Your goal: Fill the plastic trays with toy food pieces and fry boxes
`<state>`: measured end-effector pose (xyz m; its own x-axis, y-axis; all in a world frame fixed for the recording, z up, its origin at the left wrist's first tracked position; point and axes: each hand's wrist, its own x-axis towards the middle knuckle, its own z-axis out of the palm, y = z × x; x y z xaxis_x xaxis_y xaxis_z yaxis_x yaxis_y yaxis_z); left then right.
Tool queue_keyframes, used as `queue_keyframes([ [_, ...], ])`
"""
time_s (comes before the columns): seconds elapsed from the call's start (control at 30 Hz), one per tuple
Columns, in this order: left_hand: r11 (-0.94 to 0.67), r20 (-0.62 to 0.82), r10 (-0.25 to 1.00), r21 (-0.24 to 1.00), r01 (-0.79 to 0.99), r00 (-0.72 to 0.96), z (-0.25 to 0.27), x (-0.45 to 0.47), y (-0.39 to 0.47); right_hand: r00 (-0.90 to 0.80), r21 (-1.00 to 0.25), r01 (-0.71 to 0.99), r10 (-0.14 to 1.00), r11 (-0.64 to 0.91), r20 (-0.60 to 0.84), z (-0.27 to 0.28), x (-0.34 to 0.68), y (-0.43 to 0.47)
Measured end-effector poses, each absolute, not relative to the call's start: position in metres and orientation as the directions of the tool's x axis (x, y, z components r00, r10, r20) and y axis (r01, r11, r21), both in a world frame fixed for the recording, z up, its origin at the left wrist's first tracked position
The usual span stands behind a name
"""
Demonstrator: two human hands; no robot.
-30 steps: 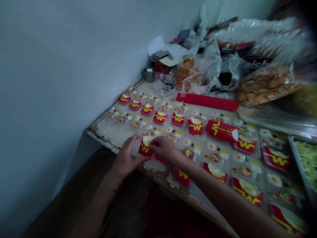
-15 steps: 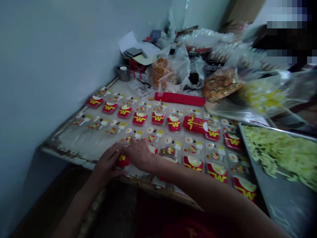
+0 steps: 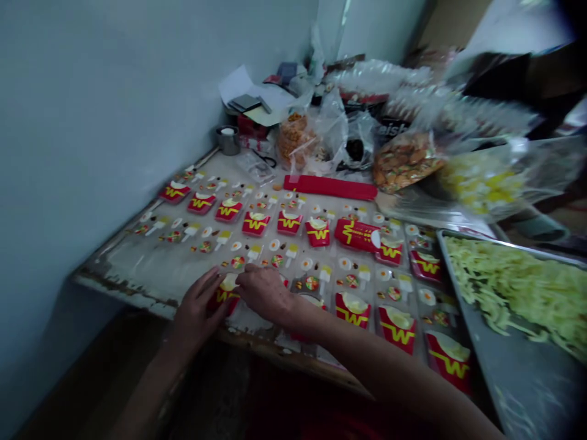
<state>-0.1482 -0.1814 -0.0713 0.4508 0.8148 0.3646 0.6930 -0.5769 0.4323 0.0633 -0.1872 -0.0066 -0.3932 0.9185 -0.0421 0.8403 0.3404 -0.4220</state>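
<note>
My left hand (image 3: 198,310) is closed round the left side of a small red fries carton (image 3: 224,297) with a yellow W, at the table's near edge. My right hand (image 3: 265,294) is at the carton's upper right, its fingers curled together; their tips are partly hidden. Around them lie rows of clear plastic packs holding small pieces that look like fried eggs (image 3: 306,264), pizzas (image 3: 312,283) and popsicles (image 3: 324,275). Similar red cartons (image 3: 352,310) sit in many of the packs.
On the right, a metal tray (image 3: 486,360) holds pale yellow strips (image 3: 518,275). A stack of flat red cartons (image 3: 330,187) lies behind the rows. Further back are bags of orange-brown pieces (image 3: 406,162), a metal cup (image 3: 227,140) and scissors (image 3: 268,160). A wall borders the left.
My right hand has shifted slightly up and right off the carton, so more of its W and pale top shows. My left hand stays at the carton's left side.
</note>
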Motion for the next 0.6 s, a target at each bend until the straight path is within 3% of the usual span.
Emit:
queue_keyframes([
  [0.1, -0.541, 0.340, 0.839, 0.433, 0.721, 0.426, -0.060, -0.147, -0.185, -0.186, -0.582, 0.794, 0.982, 0.177, 0.044, 0.009, 0.135, -0.201],
  [0.17, -0.543, 0.345, 0.837, 0.429, 0.722, 0.424, -0.046, -0.139, -0.179, 0.032, -0.618, 0.786, 0.997, 0.017, 0.068, 0.013, 0.204, -0.220],
  [0.3, -0.687, 0.397, 0.724, 0.338, 0.644, 0.564, -0.018, -0.078, -0.140, 0.577, -0.642, 0.674, 0.803, -0.365, 0.150, 0.006, 0.335, -0.258],
  [0.37, -0.763, 0.383, 0.642, 0.231, 0.604, 0.664, -0.009, -0.027, -0.111, 0.626, -0.637, 0.643, 0.771, -0.425, 0.118, -0.002, 0.370, -0.264],
  [0.47, -0.762, 0.283, 0.640, 0.109, 0.639, 0.715, -0.006, 0.047, -0.075, 0.593, -0.625, 0.643, 0.804, -0.443, 0.039, -0.013, 0.379, -0.256],
  [0.6, -0.719, 0.179, 0.695, 0.184, 0.670, 0.697, -0.016, 0.103, -0.060, 0.657, -0.562, 0.630, 0.753, -0.535, 0.020, -0.021, 0.363, -0.233],
])
